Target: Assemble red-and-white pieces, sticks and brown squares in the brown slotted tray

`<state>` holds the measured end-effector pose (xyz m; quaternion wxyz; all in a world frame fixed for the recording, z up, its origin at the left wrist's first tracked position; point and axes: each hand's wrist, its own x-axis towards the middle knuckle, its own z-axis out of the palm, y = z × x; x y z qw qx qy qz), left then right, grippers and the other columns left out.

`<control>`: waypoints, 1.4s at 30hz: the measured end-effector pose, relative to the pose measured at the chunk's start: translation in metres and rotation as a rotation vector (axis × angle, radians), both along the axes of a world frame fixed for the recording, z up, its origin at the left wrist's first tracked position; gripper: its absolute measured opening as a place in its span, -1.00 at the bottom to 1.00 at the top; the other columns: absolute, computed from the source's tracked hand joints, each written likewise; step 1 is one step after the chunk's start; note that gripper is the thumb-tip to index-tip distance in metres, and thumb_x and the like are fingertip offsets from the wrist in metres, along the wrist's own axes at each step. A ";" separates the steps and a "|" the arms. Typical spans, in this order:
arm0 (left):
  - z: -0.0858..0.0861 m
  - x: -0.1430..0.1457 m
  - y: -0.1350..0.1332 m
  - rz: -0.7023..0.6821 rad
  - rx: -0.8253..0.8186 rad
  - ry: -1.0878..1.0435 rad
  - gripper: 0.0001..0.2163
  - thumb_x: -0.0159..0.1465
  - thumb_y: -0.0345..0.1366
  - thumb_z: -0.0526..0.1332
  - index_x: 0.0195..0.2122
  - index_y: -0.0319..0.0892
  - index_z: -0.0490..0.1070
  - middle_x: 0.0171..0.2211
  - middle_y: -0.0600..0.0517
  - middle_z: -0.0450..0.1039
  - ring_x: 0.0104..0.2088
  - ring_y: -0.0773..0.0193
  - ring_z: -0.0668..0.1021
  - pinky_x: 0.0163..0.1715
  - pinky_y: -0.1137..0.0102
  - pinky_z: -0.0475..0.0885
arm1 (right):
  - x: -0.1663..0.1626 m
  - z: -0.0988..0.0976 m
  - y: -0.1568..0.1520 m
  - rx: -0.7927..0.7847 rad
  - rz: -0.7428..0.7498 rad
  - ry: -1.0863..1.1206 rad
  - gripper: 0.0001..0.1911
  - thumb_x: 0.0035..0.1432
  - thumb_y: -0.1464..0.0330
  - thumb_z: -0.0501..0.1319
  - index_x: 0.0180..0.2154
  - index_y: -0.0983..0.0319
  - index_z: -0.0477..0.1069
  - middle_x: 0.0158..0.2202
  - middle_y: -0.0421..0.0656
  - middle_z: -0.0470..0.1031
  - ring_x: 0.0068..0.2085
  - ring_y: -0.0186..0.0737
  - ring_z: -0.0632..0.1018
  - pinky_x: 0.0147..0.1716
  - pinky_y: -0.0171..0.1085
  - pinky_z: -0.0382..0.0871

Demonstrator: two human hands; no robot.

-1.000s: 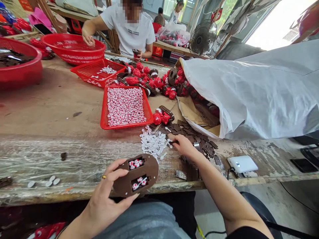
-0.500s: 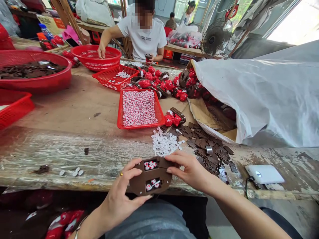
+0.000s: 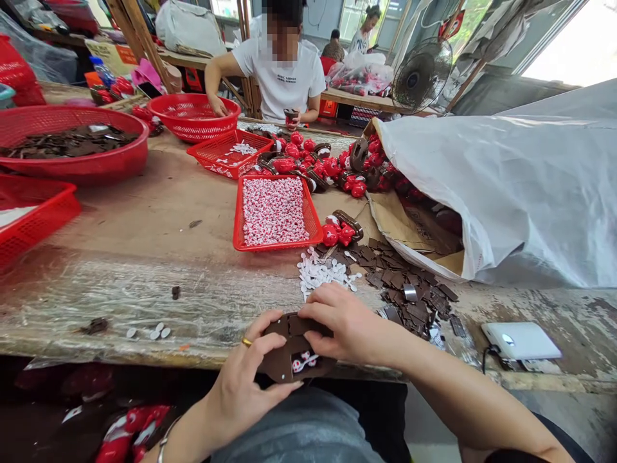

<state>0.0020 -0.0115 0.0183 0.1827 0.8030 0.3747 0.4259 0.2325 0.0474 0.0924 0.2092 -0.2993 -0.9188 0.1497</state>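
My left hand [image 3: 238, 379] is closed around the left side of a brown plastic base [image 3: 276, 361], fingers on its far edge and thumb along the near edge. The base's near recess holds red-and-white beads [image 3: 299, 365] and a small white spoon. A thin brown cover plate [image 3: 296, 324] lies across the far recess and hides what is inside. My right hand [image 3: 344, 321] has its fingers and thumb on this plate. Just beyond it are a heap of white spoons [image 3: 322, 270] and a pile of loose brown plates [image 3: 409, 302].
A red basket of beads [image 3: 318, 239] stands ahead, with several red-and-brown figures [image 3: 332, 168] behind it. A large white sack [image 3: 530, 206] lies at right, near a white device [image 3: 521, 341]. Red baskets [image 3: 130, 154] stand at left. A co-worker [image 3: 284, 83] sits opposite.
The brown plate in my right hand has moved left over the far recess, covering its beads. My right hand has come further across the base. The view has shifted slightly.
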 end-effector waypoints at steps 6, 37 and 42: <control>0.002 -0.001 0.001 0.007 0.049 0.044 -0.74 0.38 -0.21 0.27 0.00 -0.21 0.33 0.18 -0.28 0.36 0.15 0.10 0.57 0.09 0.29 0.58 | 0.001 0.006 0.001 -0.089 0.052 -0.034 -0.83 0.30 0.46 0.26 -0.08 0.33 0.54 -0.18 -0.03 0.47 -0.16 -0.16 0.44 -0.08 -0.20 0.33; -0.001 -0.015 0.009 0.035 0.031 0.145 -0.60 0.38 -0.18 0.28 0.18 -0.17 0.33 0.24 -0.19 0.27 0.23 0.06 0.46 0.18 0.14 0.53 | 0.128 -0.077 0.046 -0.240 -0.881 -0.607 -0.88 0.29 0.45 0.26 -0.14 0.37 0.51 -0.10 0.07 0.53 -0.05 -0.04 0.53 -0.05 -0.21 0.38; -0.005 -0.019 0.005 0.047 0.027 0.167 -0.61 0.39 -0.15 0.25 0.19 -0.14 0.34 0.23 -0.20 0.29 0.18 0.02 0.51 0.12 0.10 0.58 | 0.113 -0.072 0.027 -0.252 -0.727 -0.515 -0.87 0.34 0.49 0.19 -0.16 0.26 0.52 -0.06 -0.07 0.52 -0.02 -0.20 0.54 0.02 -0.30 0.37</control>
